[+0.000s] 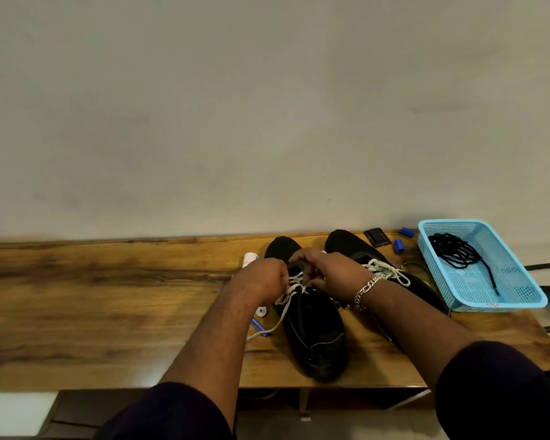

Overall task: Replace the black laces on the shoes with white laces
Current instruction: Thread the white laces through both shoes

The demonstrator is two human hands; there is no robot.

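Two black shoes stand side by side on the wooden table. The near shoe has a white lace partly threaded, with one end trailing off to the left. My left hand and my right hand meet over its eyelets, fingers curled and pinching the white lace. The far shoe carries a white lace tied in a bow beside my right wrist. Black laces lie coiled in the blue basket.
A small white bottle stands left of the shoes. A blue pen and a small white cap lie under my left forearm. A black flat case and two blue caps sit near the wall.
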